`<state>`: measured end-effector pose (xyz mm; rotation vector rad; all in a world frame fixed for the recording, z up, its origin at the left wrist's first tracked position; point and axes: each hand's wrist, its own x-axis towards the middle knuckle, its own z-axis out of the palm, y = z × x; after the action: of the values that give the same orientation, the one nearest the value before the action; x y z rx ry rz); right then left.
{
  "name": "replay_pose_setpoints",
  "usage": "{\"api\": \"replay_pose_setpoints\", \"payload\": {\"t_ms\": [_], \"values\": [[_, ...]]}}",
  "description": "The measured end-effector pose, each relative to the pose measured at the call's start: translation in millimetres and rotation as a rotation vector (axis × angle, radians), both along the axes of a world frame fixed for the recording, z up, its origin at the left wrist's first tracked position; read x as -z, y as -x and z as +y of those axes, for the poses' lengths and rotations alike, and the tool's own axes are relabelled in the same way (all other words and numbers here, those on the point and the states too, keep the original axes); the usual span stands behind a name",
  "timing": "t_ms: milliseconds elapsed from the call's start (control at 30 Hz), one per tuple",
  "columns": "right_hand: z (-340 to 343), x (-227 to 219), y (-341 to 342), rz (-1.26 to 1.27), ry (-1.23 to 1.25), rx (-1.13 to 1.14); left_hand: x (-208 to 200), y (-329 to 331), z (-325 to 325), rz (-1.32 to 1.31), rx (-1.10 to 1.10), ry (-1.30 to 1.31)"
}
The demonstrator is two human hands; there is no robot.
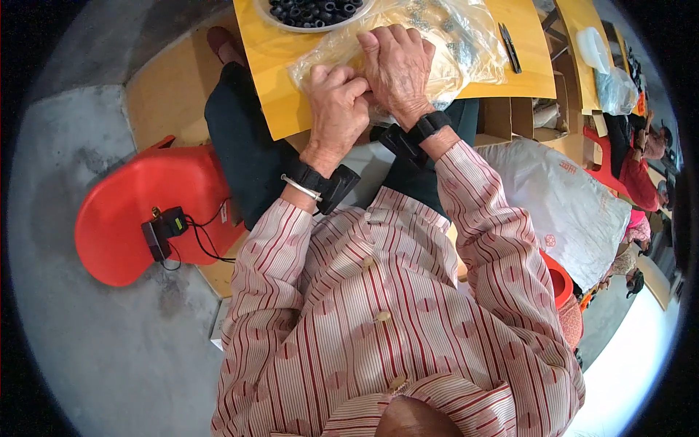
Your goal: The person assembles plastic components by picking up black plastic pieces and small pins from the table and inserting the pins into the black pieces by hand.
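Observation:
A crinkled clear plastic bag (455, 51) lies across the near part of the yellow tabletop (273, 95), with small pieces showing faintly through it. My left hand (337, 109) is closed at the bag's near edge, its fingers curled inward. Touching it on the right, my right hand (399, 69) rests over the bag with bent fingers, closed on the plastic. The fingertips meet between the hands, and anything smaller pinched there is hidden. Beyond my left hand sits a white bowl (320, 29) of black ring-shaped parts (309, 10).
A black pen (510, 48) lies right of the bag. A red chair (145, 211) holds a small black device (164, 231) with cables. Cardboard boxes (535, 116) and a large white sack (557, 204) stand at the right. Other people sit farther right.

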<state>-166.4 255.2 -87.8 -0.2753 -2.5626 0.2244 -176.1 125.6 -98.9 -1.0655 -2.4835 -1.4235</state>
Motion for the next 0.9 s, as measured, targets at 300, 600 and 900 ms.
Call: {"api": "replay_pose_setpoints", "payload": {"t_ms": [300,600,900], "values": [[5,-15,-1,-0.106,0.131,0.039,-2,-4,-1,-0.01,-0.029,0.024],[-9,-17,9,-0.153,0.212,0.035,-4,-6,-1,-0.016,-0.01,-0.017],[-32,-31,8,-0.178,0.759,-0.02,-2,-7,-3,0.075,0.002,-0.07]]}}
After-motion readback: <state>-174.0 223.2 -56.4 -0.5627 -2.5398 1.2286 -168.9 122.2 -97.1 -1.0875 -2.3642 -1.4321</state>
